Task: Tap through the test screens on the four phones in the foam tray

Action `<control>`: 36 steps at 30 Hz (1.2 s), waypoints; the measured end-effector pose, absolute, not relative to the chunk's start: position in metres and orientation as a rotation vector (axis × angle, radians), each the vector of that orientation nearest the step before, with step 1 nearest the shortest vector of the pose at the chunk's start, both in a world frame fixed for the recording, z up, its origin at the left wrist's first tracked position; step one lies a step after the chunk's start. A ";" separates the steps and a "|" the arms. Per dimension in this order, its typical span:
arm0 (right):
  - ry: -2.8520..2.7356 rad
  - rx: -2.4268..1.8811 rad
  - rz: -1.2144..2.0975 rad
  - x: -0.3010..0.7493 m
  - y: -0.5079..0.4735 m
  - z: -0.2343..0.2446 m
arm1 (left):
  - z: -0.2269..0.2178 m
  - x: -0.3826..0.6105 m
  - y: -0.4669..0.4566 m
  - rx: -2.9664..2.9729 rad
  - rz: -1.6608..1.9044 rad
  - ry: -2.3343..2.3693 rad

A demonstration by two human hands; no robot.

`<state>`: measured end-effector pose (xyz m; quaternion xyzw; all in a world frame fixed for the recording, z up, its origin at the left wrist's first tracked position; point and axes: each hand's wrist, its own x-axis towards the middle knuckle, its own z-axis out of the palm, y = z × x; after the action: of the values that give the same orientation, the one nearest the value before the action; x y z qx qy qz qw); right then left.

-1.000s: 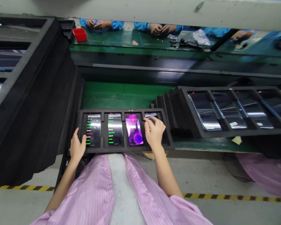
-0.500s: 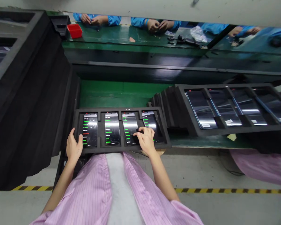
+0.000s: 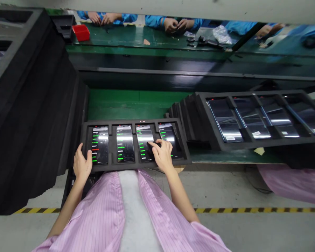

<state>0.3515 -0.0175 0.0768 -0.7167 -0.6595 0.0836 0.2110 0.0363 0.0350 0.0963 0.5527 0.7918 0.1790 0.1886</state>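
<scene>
A black foam tray lies in front of me and holds several lit phones side by side, each showing a list of green text. My left hand grips the tray's left front corner, thumb beside the leftmost phone. My right hand rests over the tray's right part, its forefinger stretched out and touching the third phone's screen. The fourth phone is partly hidden by that hand. The second phone is untouched.
A tall stack of black foam trays stands at my left. At the right another stack carries dark phones on top. A green belt runs behind. Beyond it, people in blue sleeves work by a red bin.
The third phone's screen went from a purple picture to a green text list. My right hand moved left from the fourth phone to the third phone. The left hand stayed put.
</scene>
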 end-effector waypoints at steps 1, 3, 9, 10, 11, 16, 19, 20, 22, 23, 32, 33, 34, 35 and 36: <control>-1.832 -1.992 0.235 0.351 -0.017 0.077 | 0.096 0.036 0.035 1.558 0.512 2.225; -1.818 -1.976 0.242 0.352 -0.017 0.076 | 0.096 0.036 0.035 1.560 0.522 2.225; -1.736 -1.916 0.242 0.357 -0.020 0.072 | 0.099 0.037 0.035 1.533 0.486 2.221; -1.742 -1.926 0.243 0.357 -0.020 0.072 | 0.099 0.038 0.035 1.532 0.485 2.222; -1.753 -1.942 0.244 0.356 -0.020 0.072 | 0.099 0.037 0.035 1.531 0.485 2.222; -1.796 -2.000 0.231 0.352 -0.016 0.073 | 0.098 0.037 0.035 1.542 0.502 2.217; -1.780 -1.980 0.224 0.352 -0.017 0.074 | 0.097 0.037 0.035 1.544 0.509 2.217; -1.770 -1.964 0.224 0.353 -0.017 0.073 | 0.097 0.037 0.035 1.539 0.508 2.218; -1.754 -1.931 0.226 0.355 -0.019 0.072 | 0.097 0.037 0.035 1.526 0.501 2.221; -1.749 -1.922 0.224 0.356 -0.020 0.072 | 0.097 0.037 0.035 1.522 0.498 2.223; -1.794 -1.992 0.208 0.353 -0.017 0.072 | 0.097 0.037 0.035 1.518 0.529 2.226; -1.787 -1.971 0.208 0.354 -0.018 0.072 | 0.097 0.037 0.035 1.516 0.530 2.226; -1.777 -1.944 0.207 0.354 -0.019 0.072 | 0.097 0.037 0.034 1.511 0.530 2.226; -1.764 -1.915 0.203 0.355 -0.020 0.072 | 0.096 0.037 0.034 1.500 0.533 2.224; -1.750 -1.891 0.196 0.356 -0.022 0.072 | 0.095 0.036 0.034 1.482 0.539 2.222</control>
<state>0.3560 -0.0218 0.0723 -0.7037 -0.6510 0.0730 0.2752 0.0364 0.0340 0.0951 0.5320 0.7979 0.1936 0.2069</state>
